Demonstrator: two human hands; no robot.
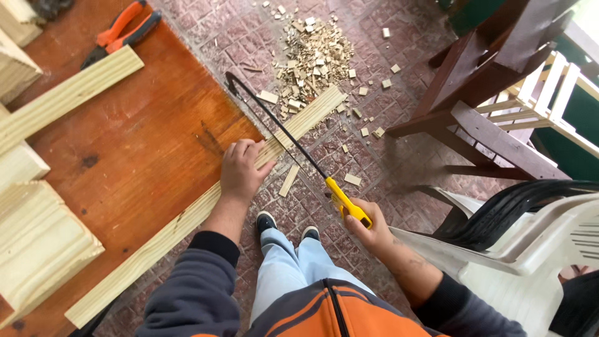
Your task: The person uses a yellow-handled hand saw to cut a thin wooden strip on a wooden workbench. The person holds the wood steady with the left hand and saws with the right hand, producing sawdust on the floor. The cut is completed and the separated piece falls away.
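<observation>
A long pale wooden plank point(187, 218) lies diagonally across the brown table point(137, 143), its far end sticking out over the floor. My left hand point(242, 170) presses flat on the plank at the table's edge. My right hand point(365, 228) grips the yellow handle of a black-framed hacksaw point(281, 128). The saw's blade crosses the overhanging part of the plank just beyond my left fingers.
Orange-handled pliers point(121, 31) and more pale boards point(62, 93) lie on the table. Stacked wood blocks point(37, 243) sit at the left. Wood offcuts point(312, 53) litter the tiled floor. A dark wooden chair point(480, 93) and white plastic chairs point(530, 249) stand at right.
</observation>
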